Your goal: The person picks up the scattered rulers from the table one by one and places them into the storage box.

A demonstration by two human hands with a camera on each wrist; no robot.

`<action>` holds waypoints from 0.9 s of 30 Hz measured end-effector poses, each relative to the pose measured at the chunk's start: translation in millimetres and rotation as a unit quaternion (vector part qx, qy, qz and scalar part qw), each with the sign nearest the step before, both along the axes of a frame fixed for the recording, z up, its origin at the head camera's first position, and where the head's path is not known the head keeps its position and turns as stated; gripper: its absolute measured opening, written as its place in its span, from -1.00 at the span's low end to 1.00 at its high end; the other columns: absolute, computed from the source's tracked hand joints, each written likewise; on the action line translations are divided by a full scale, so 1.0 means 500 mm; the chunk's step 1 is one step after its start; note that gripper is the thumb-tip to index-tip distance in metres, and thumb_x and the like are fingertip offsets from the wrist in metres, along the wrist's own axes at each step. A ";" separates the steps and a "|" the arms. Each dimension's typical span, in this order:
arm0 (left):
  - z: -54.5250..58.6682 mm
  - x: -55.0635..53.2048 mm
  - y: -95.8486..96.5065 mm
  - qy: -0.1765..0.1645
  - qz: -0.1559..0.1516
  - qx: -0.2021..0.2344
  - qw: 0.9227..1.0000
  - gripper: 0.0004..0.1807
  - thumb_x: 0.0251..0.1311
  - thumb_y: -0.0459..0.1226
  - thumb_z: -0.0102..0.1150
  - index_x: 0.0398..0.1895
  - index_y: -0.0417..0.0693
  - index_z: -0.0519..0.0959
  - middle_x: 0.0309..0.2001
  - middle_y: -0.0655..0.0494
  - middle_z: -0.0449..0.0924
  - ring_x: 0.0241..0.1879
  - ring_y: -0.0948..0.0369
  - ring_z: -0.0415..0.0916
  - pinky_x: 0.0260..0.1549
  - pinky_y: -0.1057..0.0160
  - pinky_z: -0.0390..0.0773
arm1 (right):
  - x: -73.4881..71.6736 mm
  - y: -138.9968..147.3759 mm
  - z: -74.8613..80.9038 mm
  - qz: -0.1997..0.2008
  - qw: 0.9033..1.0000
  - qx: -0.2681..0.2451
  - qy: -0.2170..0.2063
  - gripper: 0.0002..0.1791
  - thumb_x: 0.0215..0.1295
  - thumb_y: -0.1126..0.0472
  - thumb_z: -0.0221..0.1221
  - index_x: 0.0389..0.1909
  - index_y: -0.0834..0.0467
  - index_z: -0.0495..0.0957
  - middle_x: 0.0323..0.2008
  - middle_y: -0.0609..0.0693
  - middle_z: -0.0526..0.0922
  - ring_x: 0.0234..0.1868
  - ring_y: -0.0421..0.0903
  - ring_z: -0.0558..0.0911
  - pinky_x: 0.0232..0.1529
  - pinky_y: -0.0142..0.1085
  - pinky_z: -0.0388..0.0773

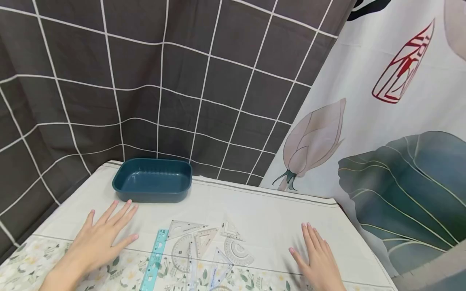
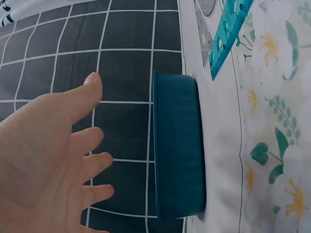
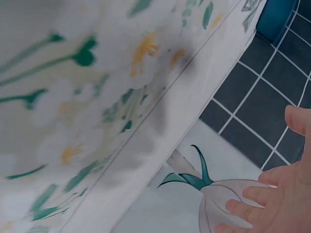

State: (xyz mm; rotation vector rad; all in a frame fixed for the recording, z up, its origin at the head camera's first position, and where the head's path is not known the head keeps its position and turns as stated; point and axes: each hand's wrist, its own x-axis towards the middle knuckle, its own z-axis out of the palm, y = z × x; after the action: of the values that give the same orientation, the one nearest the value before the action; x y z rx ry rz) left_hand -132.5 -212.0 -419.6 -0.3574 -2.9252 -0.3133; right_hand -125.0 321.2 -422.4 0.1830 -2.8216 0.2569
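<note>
My left hand (image 1: 100, 238) is spread over the left part of the table, its fingertips just in front of a dark blue rectangular tub (image 1: 153, 199) in the head view. On the right, my right hand (image 1: 316, 256) has its fingers straight and holds nothing. Between the hands lies a group of clear drawing tools: a turquoise ruler (image 1: 154, 258), a round protractor (image 1: 178, 254), a half-round protractor (image 1: 238, 252) and several set squares (image 1: 185, 227). The left wrist view shows the tub (image 2: 180, 150) from its side, beyond the left fingers.
A white cloth (image 1: 276, 216) with a flowered front band (image 1: 32, 254) covers the table. Behind it hangs a dark curtain (image 1: 138, 101) with white grid lines. A white curtain with a printed lotus bud (image 1: 313, 137) hangs on the right.
</note>
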 end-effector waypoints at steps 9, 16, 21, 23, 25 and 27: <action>0.036 -0.013 0.013 0.016 0.010 0.006 1.000 -0.21 0.26 0.22 -0.02 0.46 0.07 0.16 0.44 -0.06 0.17 0.34 -0.21 0.17 -0.02 -0.56 0.29 | -0.043 -0.027 0.014 0.017 0.998 0.006 0.053 -0.21 0.25 -0.12 0.20 0.38 0.24 0.25 0.32 0.26 0.35 0.20 0.25 0.43 0.04 0.20 0.50; 0.052 -0.032 0.014 0.039 -0.017 0.044 0.998 -0.28 0.23 0.05 0.16 0.36 -0.13 0.31 0.34 -0.24 0.27 0.24 -0.29 0.27 -0.15 -0.36 0.53 | -0.078 -0.039 0.018 0.023 0.996 -0.016 0.084 -0.33 0.19 -0.04 0.27 0.23 0.27 0.41 0.18 0.22 0.47 0.15 0.21 0.48 0.06 0.14 0.53; 0.063 -0.047 0.014 0.021 -0.016 0.070 0.997 -0.36 0.24 -0.04 0.17 0.31 -0.17 0.35 0.27 -0.27 0.36 0.19 -0.32 0.30 -0.06 -0.40 0.47 | -0.103 -0.055 0.028 0.035 0.993 -0.035 0.105 -0.45 0.15 0.00 0.32 0.07 0.25 0.53 0.01 0.17 0.58 0.00 0.15 0.57 -0.06 0.05 0.59; 0.067 -0.054 0.014 0.023 -0.014 0.079 0.996 -0.40 0.25 -0.07 0.16 0.28 -0.18 0.37 0.23 -0.28 0.41 0.17 -0.31 0.33 -0.04 -0.39 0.47 | -0.112 -0.063 0.032 0.041 0.991 -0.042 0.117 -0.51 0.11 0.02 0.35 -0.01 0.23 0.57 -0.09 0.14 0.62 -0.13 0.09 0.61 -0.19 -0.04 0.61; 0.070 -0.060 0.013 0.031 -0.010 0.088 0.996 -0.44 0.24 -0.11 0.16 0.24 -0.21 0.41 0.18 -0.28 0.45 0.15 -0.31 0.35 -0.02 -0.37 0.46 | -0.121 -0.071 0.036 0.048 0.989 -0.052 0.128 -0.58 0.09 0.06 0.37 -0.08 0.20 0.61 -0.19 0.09 0.64 -0.27 0.02 0.60 -0.34 -0.14 0.57; 0.071 -0.065 0.013 0.043 -0.005 0.095 0.995 -0.49 0.22 -0.14 0.17 0.18 -0.23 0.45 0.13 -0.28 0.50 0.11 -0.30 0.40 -0.04 -0.33 0.49 | -0.131 -0.080 0.039 0.055 0.987 -0.062 0.135 -0.63 0.06 0.10 0.39 -0.14 0.19 0.63 -0.26 0.05 0.63 -0.37 -0.04 0.59 -0.42 -0.23 0.52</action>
State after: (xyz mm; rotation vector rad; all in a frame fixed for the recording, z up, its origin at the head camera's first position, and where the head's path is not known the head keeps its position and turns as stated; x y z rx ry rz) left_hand -165.1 -205.8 -384.1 -0.3479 -2.7809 -0.5598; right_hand -190.4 281.4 -402.8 0.3197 -2.5222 0.3983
